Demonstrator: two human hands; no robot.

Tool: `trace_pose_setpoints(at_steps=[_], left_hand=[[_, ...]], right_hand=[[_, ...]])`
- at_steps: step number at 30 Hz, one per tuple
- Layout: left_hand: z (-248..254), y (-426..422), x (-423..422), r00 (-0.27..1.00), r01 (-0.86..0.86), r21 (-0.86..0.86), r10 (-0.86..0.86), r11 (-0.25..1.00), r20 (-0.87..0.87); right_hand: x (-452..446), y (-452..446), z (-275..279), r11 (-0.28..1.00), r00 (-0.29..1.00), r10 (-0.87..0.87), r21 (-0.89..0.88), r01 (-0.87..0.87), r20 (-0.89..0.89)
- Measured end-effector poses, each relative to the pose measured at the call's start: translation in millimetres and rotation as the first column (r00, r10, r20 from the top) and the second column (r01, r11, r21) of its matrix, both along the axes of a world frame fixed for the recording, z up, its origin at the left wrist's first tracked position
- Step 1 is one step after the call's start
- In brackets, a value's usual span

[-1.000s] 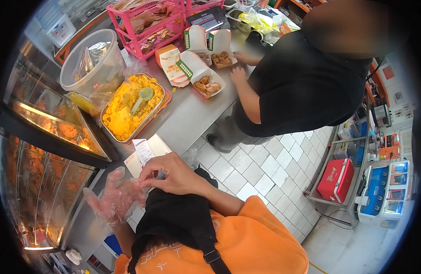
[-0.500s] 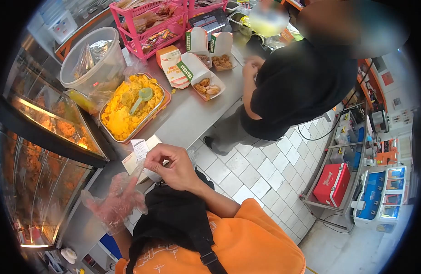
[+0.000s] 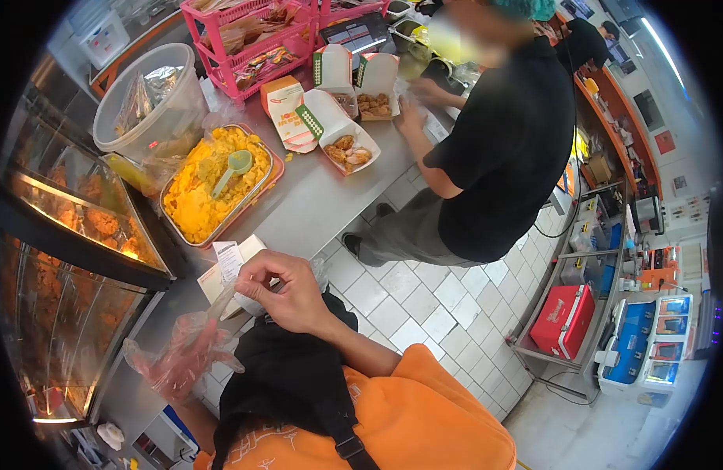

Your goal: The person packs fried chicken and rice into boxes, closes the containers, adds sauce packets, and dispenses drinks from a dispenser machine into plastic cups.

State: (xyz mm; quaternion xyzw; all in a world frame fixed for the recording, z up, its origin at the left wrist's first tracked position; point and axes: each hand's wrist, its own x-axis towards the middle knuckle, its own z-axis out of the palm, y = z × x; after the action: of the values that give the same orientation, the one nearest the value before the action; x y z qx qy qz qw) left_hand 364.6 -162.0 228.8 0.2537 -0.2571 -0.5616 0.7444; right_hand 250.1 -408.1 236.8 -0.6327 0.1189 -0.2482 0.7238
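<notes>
A clear plastic glove (image 3: 212, 317) covers my left hand (image 3: 181, 360), whose fingers are spread. My bare right hand (image 3: 287, 294) pinches a stretched end of this glove between thumb and index finger. Just beyond my right hand, a printed receipt (image 3: 227, 258) lies over white and cream boxes (image 3: 211, 283) at the counter's edge. Farther up stands a metal tray of yellow food (image 3: 212, 192), probably rice, with a pale green scoop (image 3: 234, 168) resting in it.
Open boxes of fried chicken (image 3: 347, 151) stand on the steel counter (image 3: 314, 207) below pink baskets (image 3: 255, 63). A heated glass case (image 3: 79, 258) is at the left. A co-worker in a black shirt (image 3: 502, 149) stands across the tiled floor (image 3: 424, 301).
My view has shifted slightly, and the co-worker has moved a little, with both their hands now showing over the counter. My right hand still pinches the glove.
</notes>
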Motion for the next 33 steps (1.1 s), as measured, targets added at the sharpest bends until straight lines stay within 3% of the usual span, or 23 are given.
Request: trace_pose_setpoints(at_steps=[13, 16, 19, 20, 22, 23, 24, 25, 26, 27, 28, 29, 30, 31, 32, 33], left_hand=[[-19.8, 26.7, -10.7, 1.000, 0.004, -0.023, -0.005, 1.000, -0.015], [-41.8, 19.7, -19.8, 0.998, 0.051, -0.017, -0.051, 0.999, -0.020], [-53.4, 12.5, -19.5, 0.997, 0.079, -0.030, -0.079, 0.996, 0.021], [-52.2, 12.3, -15.7, 0.996, 0.083, -0.040, -0.081, 0.996, 0.041], [-41.4, 8.8, -12.1, 0.995, 0.083, -0.049, -0.080, 0.995, 0.056], [-31.0, 4.9, -10.3, 0.996, -0.084, -0.077, 0.084, 0.993, -0.007], [-18.1, -1.0, -10.9, 0.964, -0.263, -0.092, 0.257, 0.960, -0.071], [-3.2, -20.5, -8.7, 0.966, -0.248, -0.031, 0.250, 0.968, 0.061], [11.3, -43.0, -4.4, 0.949, -0.262, 0.045, 0.249, 0.964, 0.196], [5.3, -58.4, 0.1, 0.860, -0.338, 0.163, 0.235, 0.927, 0.453], [-1.3, -66.8, -0.5, 0.730, -0.428, 0.271, 0.152, 0.862, 0.666], [14.4, -77.5, -15.3, 0.664, -0.451, 0.343, 0.053, 0.824, 0.745], [26.6, -88.6, -17.6, 0.598, -0.469, 0.408, -0.058, 0.783, 0.799], [26.7, -78.9, -9.4, 0.589, -0.507, 0.403, -0.035, 0.762, 0.808], [22.0, -69.9, 1.3, 0.586, -0.565, 0.447, -0.044, 0.694, 0.809], [19.1, -62.9, 7.7, 0.590, -0.610, 0.492, -0.058, 0.622, 0.805]], right_hand=[[-7.7, -14.6, 28.6, 0.997, 0.989, -0.012, -0.073, 0.023, 0.150], [-5.8, -22.1, 9.5, 0.985, 0.979, -0.167, 0.054, 0.162, 0.117], [-7.4, -31.7, 1.6, 0.960, 0.955, -0.280, 0.058, 0.275, 0.103], [-7.1, -32.4, 4.1, 0.888, 0.915, -0.391, 0.299, 0.348, 0.095], [-11.6, -57.5, 1.2, 0.866, 0.894, -0.438, 0.312, 0.391, 0.096], [-14.8, -66.3, 0.5, 0.841, 0.870, -0.483, 0.327, 0.430, 0.098], [-16.2, -64.6, 1.4, 0.895, 0.920, -0.392, 0.245, 0.374, 0.027], [-13.5, -56.6, 6.1, 0.907, 0.936, -0.350, 0.261, 0.332, 0.027], [-7.2, -42.2, 14.1, 0.971, 0.982, -0.167, -0.155, 0.180, 0.091], [0.4, -25.5, 18.6, 0.837, 0.993, 0.040, -0.547, 0.027, 0.109], [5.3, -7.1, 18.4, 0.830, 0.992, 0.107, -0.555, -0.053, 0.066], [10.2, 2.4, 8.3, 0.836, 0.983, 0.165, -0.541, -0.093, 0.085], [18.3, -1.1, -11.1, 0.837, 0.996, 0.080, -0.546, -0.040, 0.049], [22.1, -3.9, -15.6, 0.830, 1.000, -0.011, -0.558, 0.015, 0.011], [22.9, -13.4, -13.9, 0.829, 0.999, 0.022, -0.559, -0.006, 0.023], [24.3, -25.6, -8.3, 0.922, 0.988, 0.059, -0.371, -0.109, -0.144]])
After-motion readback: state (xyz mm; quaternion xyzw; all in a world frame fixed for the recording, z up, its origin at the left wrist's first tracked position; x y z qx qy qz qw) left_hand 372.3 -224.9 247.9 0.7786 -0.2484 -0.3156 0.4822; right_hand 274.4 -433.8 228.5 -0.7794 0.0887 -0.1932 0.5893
